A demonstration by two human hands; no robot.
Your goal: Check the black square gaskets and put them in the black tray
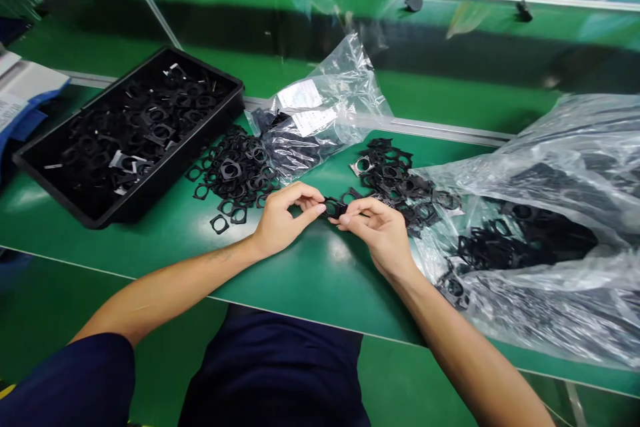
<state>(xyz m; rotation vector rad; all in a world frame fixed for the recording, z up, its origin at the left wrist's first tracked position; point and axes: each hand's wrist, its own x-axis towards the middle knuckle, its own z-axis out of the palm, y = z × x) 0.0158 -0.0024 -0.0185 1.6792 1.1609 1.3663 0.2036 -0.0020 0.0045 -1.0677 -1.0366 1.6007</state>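
Between my two hands is a small black plastic part with a round hole (pixel 333 207), held just above the green table. My left hand (pixel 285 217) pinches its left end between thumb and fingers. At its right end, my right hand (pixel 377 230) grips it the same way. Whether it is one piece or two put together, I cannot tell. A pile of black square ring-shaped parts (pixel 235 167) lies to the left of my hands. Beyond my right hand spreads another heap of black parts (pixel 390 173), with a few lighter faces among them.
A black tray (pixel 150 180) full of similar parts stands at the left. Behind the left pile lies a clear plastic bag (pixel 345 93) with labels. A large clear bag (pixel 550 307) of black parts covers the right side. A metal rail (pixel 440 127) runs along the back.
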